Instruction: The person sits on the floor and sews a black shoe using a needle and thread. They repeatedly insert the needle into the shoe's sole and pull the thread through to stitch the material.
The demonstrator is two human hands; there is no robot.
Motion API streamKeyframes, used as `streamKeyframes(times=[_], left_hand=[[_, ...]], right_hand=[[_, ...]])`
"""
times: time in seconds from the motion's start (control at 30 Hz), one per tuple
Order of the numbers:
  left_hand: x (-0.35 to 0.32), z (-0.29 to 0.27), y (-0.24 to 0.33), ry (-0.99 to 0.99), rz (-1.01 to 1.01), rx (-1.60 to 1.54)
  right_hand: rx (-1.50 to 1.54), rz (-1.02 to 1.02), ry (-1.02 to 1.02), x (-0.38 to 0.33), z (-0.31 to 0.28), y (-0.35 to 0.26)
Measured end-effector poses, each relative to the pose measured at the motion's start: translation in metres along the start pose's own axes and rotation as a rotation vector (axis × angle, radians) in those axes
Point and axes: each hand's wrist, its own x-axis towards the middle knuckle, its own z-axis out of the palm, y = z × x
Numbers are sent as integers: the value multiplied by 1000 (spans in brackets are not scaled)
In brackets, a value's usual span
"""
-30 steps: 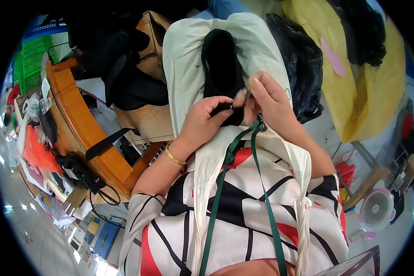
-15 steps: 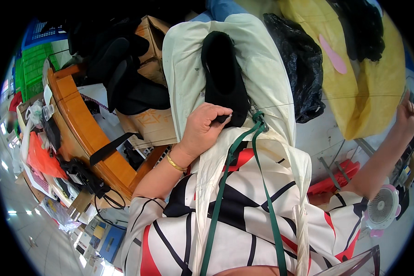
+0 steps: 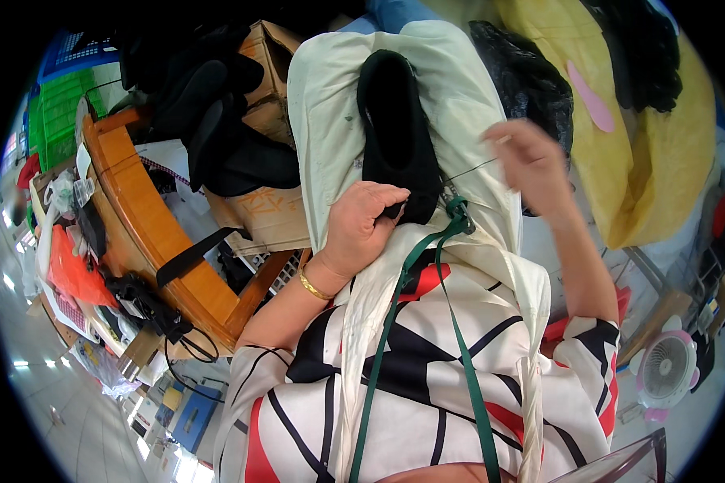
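A black slip-on shoe lies on the white cloth apron over my lap, its opening facing up. My left hand is closed on one end of the shoe, thumb and fingers pinching the black fabric. From beside that end a thin dark thread runs out to the right. My right hand, a little blurred, is raised to the right of the shoe with its fingers pinched at the thread; a tiny pale thing shows at the fingertips, too small to name. A green cord with a metal clip hangs beside the shoe.
More black shoes sit on a cardboard box at the left, beside a curved wooden table. To the right are a black plastic bag and a yellow sack bearing a pink insole. A fan stands lower right.
My right hand has come in from the far right toward the shoe, and the visible thread is much shorter. My left hand keeps its grip on the shoe.
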Motion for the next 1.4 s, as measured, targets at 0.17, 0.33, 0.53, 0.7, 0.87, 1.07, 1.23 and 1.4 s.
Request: streamKeyframes(times=[0.17,0.33,0.53,0.7,0.87,1.07,1.23,1.4], left_hand=[[-5,1,0,23,10,-12],[-7,3,-5,49,30,-27],[-7,3,-7,51,38,-42],[-6,3,-7,62,48,-39],[-5,0,-4,31,29,-40],[-6,3,-7,64,55,-25],[-6,1,-3,36,17,-9],[-10,5,-6,87,19,-15]], right_hand=[[-392,-350,-319,6,50,18],[-471,-338,-344,10,52,14],[-504,-362,-350,10,51,15],[-539,-381,-373,12,52,13],[-592,-426,-381,15,53,13],[-559,-410,-376,15,56,12],[-545,-383,-388,19,58,15],[-393,-416,-367,23,64,35]])
